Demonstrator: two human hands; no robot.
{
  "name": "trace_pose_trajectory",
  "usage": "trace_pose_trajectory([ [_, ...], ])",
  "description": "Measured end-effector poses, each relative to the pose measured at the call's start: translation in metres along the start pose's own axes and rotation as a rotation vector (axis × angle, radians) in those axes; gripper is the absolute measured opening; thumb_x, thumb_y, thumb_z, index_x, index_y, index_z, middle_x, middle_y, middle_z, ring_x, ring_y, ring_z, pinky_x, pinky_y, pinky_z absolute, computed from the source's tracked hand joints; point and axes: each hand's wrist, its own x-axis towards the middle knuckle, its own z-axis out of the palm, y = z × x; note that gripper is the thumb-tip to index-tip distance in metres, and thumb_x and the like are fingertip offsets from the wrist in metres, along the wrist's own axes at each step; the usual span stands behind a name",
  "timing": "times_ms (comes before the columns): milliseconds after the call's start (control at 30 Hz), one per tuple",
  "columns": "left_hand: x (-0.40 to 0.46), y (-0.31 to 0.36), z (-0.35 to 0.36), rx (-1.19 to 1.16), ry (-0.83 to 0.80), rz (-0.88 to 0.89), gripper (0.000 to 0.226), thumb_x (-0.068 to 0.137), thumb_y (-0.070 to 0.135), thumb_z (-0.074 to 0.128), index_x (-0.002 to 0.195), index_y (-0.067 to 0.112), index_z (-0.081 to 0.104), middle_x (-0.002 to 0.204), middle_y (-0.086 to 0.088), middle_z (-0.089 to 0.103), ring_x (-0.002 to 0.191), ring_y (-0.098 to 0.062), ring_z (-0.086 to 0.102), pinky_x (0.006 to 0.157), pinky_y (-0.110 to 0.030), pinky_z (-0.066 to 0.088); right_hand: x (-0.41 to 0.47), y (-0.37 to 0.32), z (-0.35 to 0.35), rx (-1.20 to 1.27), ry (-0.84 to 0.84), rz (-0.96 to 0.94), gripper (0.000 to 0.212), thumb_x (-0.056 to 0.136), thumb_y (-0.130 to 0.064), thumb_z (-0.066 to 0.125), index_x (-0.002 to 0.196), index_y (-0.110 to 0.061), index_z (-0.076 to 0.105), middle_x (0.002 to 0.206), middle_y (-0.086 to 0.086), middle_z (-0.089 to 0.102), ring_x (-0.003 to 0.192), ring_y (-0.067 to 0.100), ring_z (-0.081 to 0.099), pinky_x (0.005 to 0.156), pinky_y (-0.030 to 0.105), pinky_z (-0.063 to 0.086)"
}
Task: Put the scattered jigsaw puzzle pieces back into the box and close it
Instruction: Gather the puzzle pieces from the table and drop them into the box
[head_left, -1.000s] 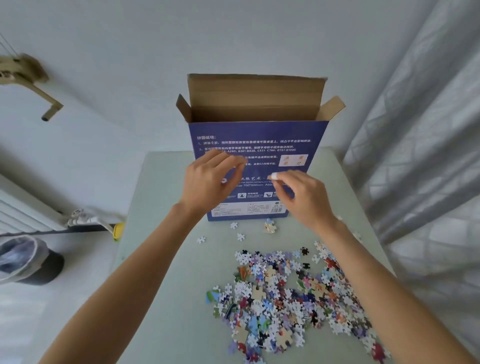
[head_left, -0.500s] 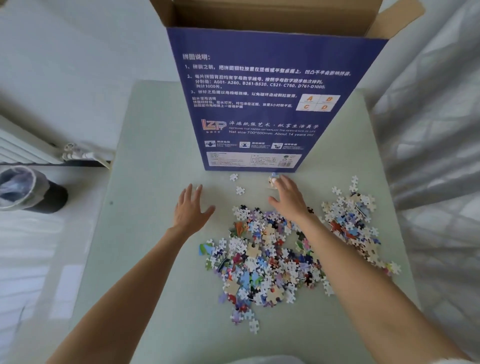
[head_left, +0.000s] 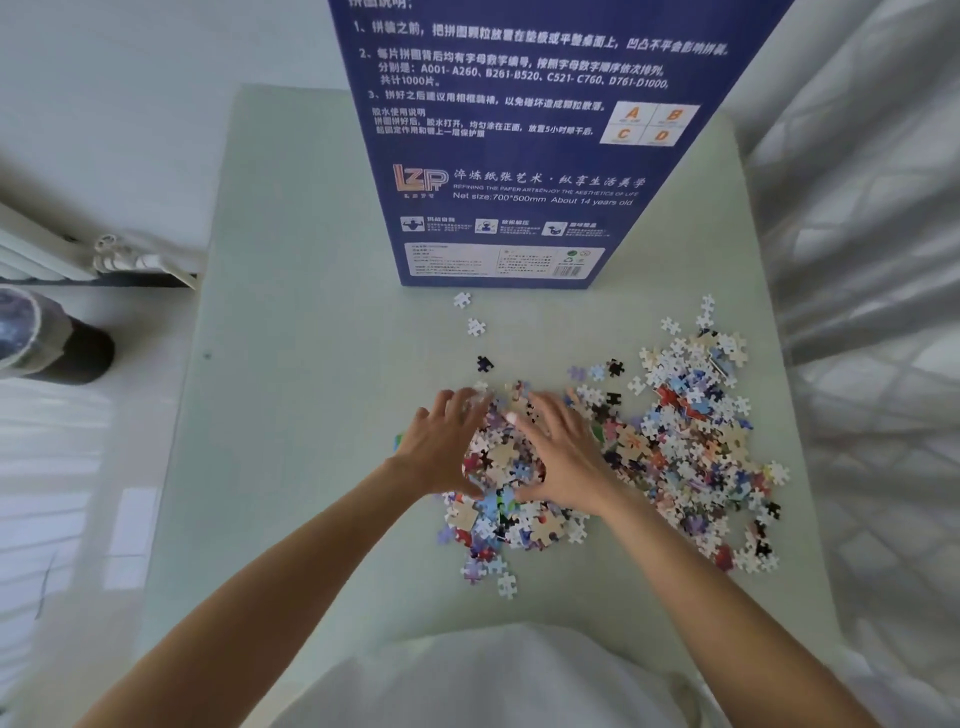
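Since half a second ago I see both hands come in from the blue cardboard box (head_left: 519, 156) onto the heap of coloured jigsaw pieces (head_left: 675, 441) before it, left hand (head_left: 441, 447) and right hand (head_left: 561, 457) spread flat, cupping a clump, nothing lifted yet: scoop starting.

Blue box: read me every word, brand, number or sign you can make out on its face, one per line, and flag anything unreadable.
All on the front of the blue box, standing on the table:
"LZP"
"REFINING THE PAPER ART&ENJOY THE AESTHETICS OF LIFE"
"Net size:700*500mm About 14 years old"
"A001- A260, B261-B520, C521- C760, D761-D1000"
"1000"
"A", "B", "C", "D" in a four-square grid
Numbered Chinese lines "1", "2", "3": not transcribed reliably.
White label and icon captions at the bottom: too small to read.
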Motion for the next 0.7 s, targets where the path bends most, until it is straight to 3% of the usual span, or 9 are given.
trace_pose_trajectory([
  [67, -0.003, -0.001, 0.003, -0.015, 0.011, -0.021, 0.126, 0.057, 0.064, 0.074, 0.148, 0.020, 0.000, 0.145, -0.004, 0.020, 0.128, -0.024, 0.025, 0.100, -0.039, 0.042, 0.000, -0.004, 0.002, -0.035, -0.058, 0.085, 0.126, 0.056, -0.065, 0.072, 0.147, -0.031, -0.010, 0.149, 0.001, -0.027, 0.138, 0.025, -0.021, 0.112, 0.053, -0.007],
  [133, -0.004, -0.001, 0.003, -0.096, 0.021, -0.052, 0.120, 0.059, 0.056, 0.079, 0.148, 0.021, 0.006, 0.139, -0.003, 0.025, 0.122, -0.022, 0.029, 0.094, -0.036, 0.047, 0.007, -0.008, 0.000, -0.056, -0.076, 0.129, 0.132, 0.052, -0.070, 0.070, 0.144, -0.034, -0.017, 0.152, 0.001, -0.024, 0.141, 0.028, -0.016, 0.113, 0.057, -0.001],
  [200, -0.007, 0.001, 0.002, -0.180, 0.033, -0.068, 0.109, 0.062, 0.046, 0.081, 0.146, 0.023, 0.015, 0.136, -0.003, 0.028, 0.119, -0.022, 0.032, 0.091, -0.033, 0.049, 0.015, -0.010, -0.004, -0.087, -0.049, 0.132, 0.131, 0.050, -0.075, 0.068, 0.146, -0.032, -0.010, 0.155, 0.005, -0.007, 0.142, 0.031, -0.001, 0.113, 0.056, 0.008],
  [267, -0.010, 0.001, 0.002, -0.225, 0.047, -0.075, 0.096, 0.067, 0.040, 0.080, 0.143, 0.025, 0.023, 0.136, -0.003, 0.030, 0.119, -0.021, 0.034, 0.088, -0.031, 0.049, 0.021, -0.012, -0.009, -0.090, -0.004, 0.117, 0.123, 0.052, -0.071, 0.069, 0.148, -0.026, 0.005, 0.152, 0.008, 0.013, 0.136, 0.030, 0.018, 0.111, 0.046, 0.021],
  [367, -0.013, -0.001, 0.005, -0.312, 0.083, -0.100, 0.079, 0.073, 0.035, 0.077, 0.138, 0.025, 0.034, 0.134, -0.004, 0.036, 0.117, -0.022, 0.039, 0.089, -0.031, 0.048, 0.023, -0.018, -0.016, -0.038, 0.012, 0.090, 0.102, 0.060, -0.060, 0.073, 0.142, -0.021, 0.025, 0.141, 0.008, 0.029, 0.122, 0.024, 0.035, 0.095, 0.033, 0.039],
  [467, -0.013, -0.005, 0.006, -0.437, 0.097, -0.136, 0.067, 0.074, 0.028, 0.076, 0.132, 0.023, 0.043, 0.126, -0.007, 0.043, 0.110, -0.024, 0.048, 0.090, -0.031, 0.044, 0.023, -0.023, -0.020, 0.039, 0.015, 0.096, 0.087, 0.065, -0.050, 0.074, 0.135, -0.017, 0.034, 0.134, 0.009, 0.035, 0.114, 0.021, 0.044, 0.084, 0.025, 0.041],
  [600, -0.013, -0.012, 0.004, -0.554, 0.087, -0.178, 0.063, 0.073, 0.023, 0.078, 0.128, 0.019, 0.047, 0.119, -0.009, 0.049, 0.101, -0.025, 0.054, 0.085, -0.031, 0.046, 0.023, -0.030, -0.017, 0.154, -0.014, 0.135, 0.089, 0.070, -0.040, 0.075, 0.141, -0.017, 0.026, 0.136, 0.009, 0.040, 0.116, 0.022, 0.050, 0.092, 0.032, 0.044],
  [700, -0.012, -0.016, 0.000, -0.551, 0.074, -0.187, 0.062, 0.075, 0.025, 0.076, 0.129, 0.016, 0.047, 0.118, -0.010, 0.053, 0.103, -0.026, 0.055, 0.088, -0.033, 0.047, 0.025, -0.033, -0.016, 0.145, -0.016, 0.129, 0.076, 0.075, -0.039, 0.072, 0.136, -0.016, 0.035, 0.134, 0.005, 0.045, 0.114, 0.021, 0.052, 0.092, 0.032, 0.046],
])
